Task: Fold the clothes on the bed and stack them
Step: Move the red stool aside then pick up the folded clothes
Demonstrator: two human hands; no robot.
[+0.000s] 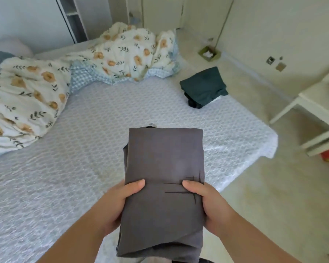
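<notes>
Bedroom, pale floor, bed with light patterned sheet filling most of view. Floral duvet bunched along far and left edges of bed. White table on floor past bed's right edge. Folded dark green stack at bed's far right corner. Folded grey garment held above bed's near edge. Left hand grips its left side, right hand its right side, thumbs on top.
</notes>
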